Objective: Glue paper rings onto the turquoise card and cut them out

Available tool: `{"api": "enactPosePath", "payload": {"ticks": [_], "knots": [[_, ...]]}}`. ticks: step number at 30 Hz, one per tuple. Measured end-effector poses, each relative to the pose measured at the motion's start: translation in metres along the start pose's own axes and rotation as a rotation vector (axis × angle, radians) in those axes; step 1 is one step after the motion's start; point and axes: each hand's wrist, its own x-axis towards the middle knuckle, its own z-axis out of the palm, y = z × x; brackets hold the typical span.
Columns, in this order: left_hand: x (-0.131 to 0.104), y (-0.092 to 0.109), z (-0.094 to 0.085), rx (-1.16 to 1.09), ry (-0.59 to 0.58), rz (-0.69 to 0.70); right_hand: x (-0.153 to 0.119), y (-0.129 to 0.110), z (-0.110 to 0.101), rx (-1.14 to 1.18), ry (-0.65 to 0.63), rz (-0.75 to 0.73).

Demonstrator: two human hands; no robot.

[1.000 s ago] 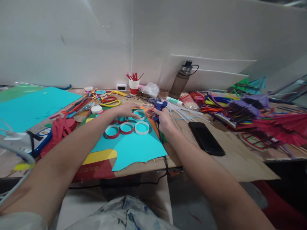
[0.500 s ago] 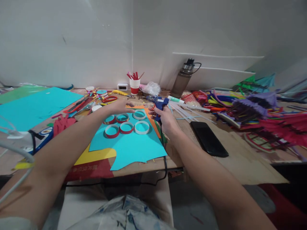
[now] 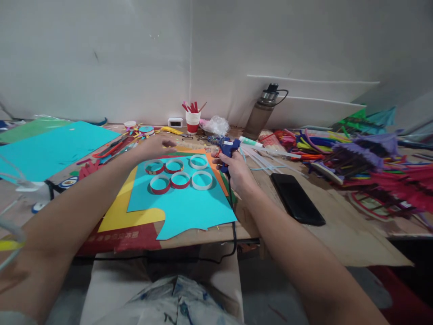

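My right hand (image 3: 237, 168) is wrapped round the handle of a blue hot glue gun (image 3: 230, 146), its nozzle end pointing away to the left. Several paper rings lie on a torn-edged turquoise sheet (image 3: 189, 210). Among them are a red ring (image 3: 160, 191) and a white ring (image 3: 202, 187), each resting on its edge. My left hand (image 3: 154, 147) hovers above the far left of the sheet, fingers apart and nothing visible in them. Beneath the turquoise sheet shows a yellow sheet (image 3: 135, 221), and an orange strip (image 3: 219, 178) lies at its right.
A black phone (image 3: 297, 198) lies on brown paper to the right. Behind stand a tilted bottle (image 3: 260, 115) and a paper cup (image 3: 192, 123) of red sticks. Clear glue sticks (image 3: 259, 158) and colourful pipe cleaners (image 3: 311, 142) lie right. The gun's cord (image 3: 234, 234) hangs over the edge.
My left hand has moved a little left, away from the rings' far side. The right hand keeps its hold on the glue gun. The view has shifted slightly.
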Motion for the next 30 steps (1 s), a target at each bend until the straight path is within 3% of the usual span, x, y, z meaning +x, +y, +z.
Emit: {"api": "enactPosePath", "payload": {"ticks": [4,7,11,18,24,30], "knots": [[-0.01,-0.025,-0.007,0.111,0.066,-0.185,0.0,0.002,0.001,-0.036,0.001,0.002],[-0.017,-0.04,-0.014,0.21,-0.039,-0.278,0.001,0.003,0.0,-0.061,-0.009,0.001],[-0.023,-0.05,-0.018,0.207,-0.169,-0.284,0.001,0.005,-0.001,-0.066,-0.006,0.009],[-0.027,-0.054,-0.022,0.173,-0.106,-0.272,0.003,0.01,-0.004,-0.087,-0.003,0.017],[-0.036,-0.053,-0.026,0.155,-0.349,-0.422,0.004,0.011,-0.004,-0.107,-0.011,0.016],[-0.036,-0.044,-0.019,0.216,-0.31,-0.378,0.003,0.01,-0.001,-0.122,0.017,0.033]]}}
